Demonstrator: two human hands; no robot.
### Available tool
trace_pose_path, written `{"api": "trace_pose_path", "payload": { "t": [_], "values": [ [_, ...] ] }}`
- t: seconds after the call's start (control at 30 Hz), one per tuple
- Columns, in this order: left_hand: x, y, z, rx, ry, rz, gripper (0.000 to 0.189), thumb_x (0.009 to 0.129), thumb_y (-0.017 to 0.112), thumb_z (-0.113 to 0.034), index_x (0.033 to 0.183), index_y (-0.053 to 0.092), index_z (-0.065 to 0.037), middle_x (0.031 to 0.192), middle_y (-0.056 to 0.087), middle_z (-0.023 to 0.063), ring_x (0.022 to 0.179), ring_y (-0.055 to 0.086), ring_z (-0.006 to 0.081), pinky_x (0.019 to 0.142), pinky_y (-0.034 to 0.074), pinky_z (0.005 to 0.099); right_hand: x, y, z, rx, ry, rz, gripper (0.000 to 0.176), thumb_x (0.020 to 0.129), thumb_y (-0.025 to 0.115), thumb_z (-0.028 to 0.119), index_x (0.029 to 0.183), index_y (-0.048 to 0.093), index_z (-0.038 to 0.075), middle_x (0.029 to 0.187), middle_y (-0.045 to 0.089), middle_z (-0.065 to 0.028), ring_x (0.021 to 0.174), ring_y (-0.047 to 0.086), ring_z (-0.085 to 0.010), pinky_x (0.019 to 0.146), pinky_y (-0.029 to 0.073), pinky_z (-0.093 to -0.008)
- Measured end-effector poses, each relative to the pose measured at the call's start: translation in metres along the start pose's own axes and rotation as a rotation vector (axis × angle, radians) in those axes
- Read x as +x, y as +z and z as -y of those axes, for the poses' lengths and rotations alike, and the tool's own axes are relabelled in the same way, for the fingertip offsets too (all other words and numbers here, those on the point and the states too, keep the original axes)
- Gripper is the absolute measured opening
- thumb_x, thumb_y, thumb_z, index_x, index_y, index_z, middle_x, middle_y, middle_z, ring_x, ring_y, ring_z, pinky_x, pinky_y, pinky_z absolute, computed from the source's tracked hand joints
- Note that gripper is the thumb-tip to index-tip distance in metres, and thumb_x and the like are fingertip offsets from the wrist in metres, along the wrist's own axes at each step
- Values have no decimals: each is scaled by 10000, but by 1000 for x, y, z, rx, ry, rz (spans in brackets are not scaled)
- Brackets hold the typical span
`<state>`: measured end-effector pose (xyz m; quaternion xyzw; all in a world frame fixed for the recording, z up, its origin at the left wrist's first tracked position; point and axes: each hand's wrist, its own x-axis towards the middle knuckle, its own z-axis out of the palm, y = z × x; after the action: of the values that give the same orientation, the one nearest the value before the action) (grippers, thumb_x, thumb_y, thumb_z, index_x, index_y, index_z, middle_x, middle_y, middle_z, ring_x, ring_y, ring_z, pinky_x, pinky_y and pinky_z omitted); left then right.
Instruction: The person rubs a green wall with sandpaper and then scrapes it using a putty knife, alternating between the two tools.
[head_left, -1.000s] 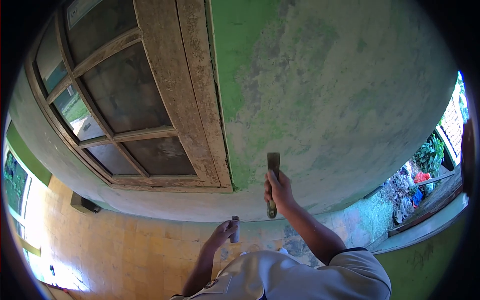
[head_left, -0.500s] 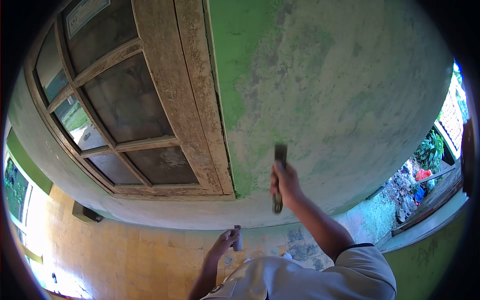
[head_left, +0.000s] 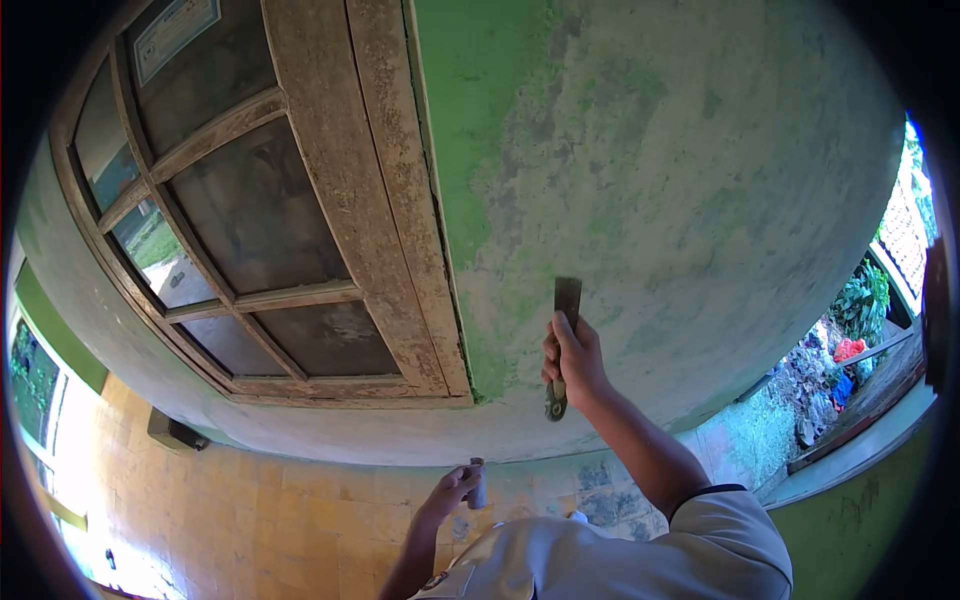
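My right hand [head_left: 575, 357] is wrapped round the handle of a scraper [head_left: 567, 295], its flat blade pointing up at the wall. The blade overlaps the patchy green and grey wall [head_left: 690, 200], where paint is worn off. Lower down, my left hand [head_left: 452, 491] grips a small greyish cylinder [head_left: 478, 486], held upright near waist height; what kind of thing it is, I cannot tell.
A weathered wooden window frame [head_left: 385, 180] with several glass panes fills the upper left. Yellowish floor tiles [head_left: 290, 500] lie below, with a dark box-like object [head_left: 175, 430] at the wall's foot. Plants [head_left: 862, 300] and a rubbish heap [head_left: 812, 380] show outside at right.
The scraper has shifted slightly upward along the wall and its blade now looks sharper, less smeared. The left hand keeps its hold on the cylinder, and the view has tilted a little.
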<state>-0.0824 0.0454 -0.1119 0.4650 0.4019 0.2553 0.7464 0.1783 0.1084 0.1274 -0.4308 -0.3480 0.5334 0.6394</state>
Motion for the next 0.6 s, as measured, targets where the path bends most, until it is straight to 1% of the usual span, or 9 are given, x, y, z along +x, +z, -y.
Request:
{"api": "trace_pose_path", "payload": {
  "t": [0.07,0.13,0.17,0.2,0.23,0.3,0.43,0.5,0.6],
  "values": [
    [0,0,-1,2,-2,-3,530,869,589,-364,1232,455,-2,1046,538,55,955,520,129,846,437,306,-22,-3,-18,-52,8,-3,248,936,481,343,858,453,109,597,434,-1,408,421,-118,416,389,-317],
    [3,-3,-1,3,6,-10,530,868,590,-366,1231,457,-3,1049,536,55,956,520,130,847,437,308,-40,-7,-37,-68,141,68,255,933,483,352,865,452,108,599,439,-4,405,419,-118,415,387,-325],
    [4,-5,1,41,-11,-11,523,880,569,-354,1243,440,-1,1073,536,73,972,534,148,860,445,329,-39,-7,-39,-67,181,65,256,931,486,352,866,455,106,597,445,-4,401,416,-117,412,385,-324],
    [5,-5,3,79,-32,-10,515,892,548,-343,1255,423,0,1097,536,90,988,547,166,874,453,350,-31,-6,-35,-69,181,64,256,931,486,352,866,455,106,597,445,-4,401,416,-117,412,385,-324],
    [4,-2,0,78,-35,-6,515,892,548,-343,1255,423,0,1097,536,90,988,547,166,874,453,350,-14,-6,-26,-53,121,32,253,931,487,347,865,458,105,591,442,-2,399,414,-118,413,386,-324],
    [0,5,-5,15,-25,-11,522,870,586,-372,1225,464,-10,1059,534,54,956,522,129,838,440,304,8,-9,-14,-20,3,-39,245,931,488,338,862,464,104,579,438,1,395,411,-119,414,388,-324],
    [1,4,-2,8,-43,-29,520,874,580,-372,1228,461,-10,1061,535,55,961,522,130,841,439,307,-15,-11,-17,33,57,-90,247,932,486,333,851,463,102,571,434,-1,391,409,-121,407,386,-325],
    [4,2,1,7,-31,-15,515,880,573,-368,1229,458,-7,1064,534,57,963,522,132,842,439,310,-30,-12,-28,-37,144,-32,250,935,481,332,843,460,101,571,435,-2,387,409,-122,401,383,-322],
    [11,-1,9,39,-30,22,495,891,552,-333,1253,432,-16,1080,536,81,977,543,163,865,456,345,-11,-13,-19,-61,92,-29,262,936,478,339,835,457,98,570,433,-3,385,413,-123,398,382,-318]
  ]
}}
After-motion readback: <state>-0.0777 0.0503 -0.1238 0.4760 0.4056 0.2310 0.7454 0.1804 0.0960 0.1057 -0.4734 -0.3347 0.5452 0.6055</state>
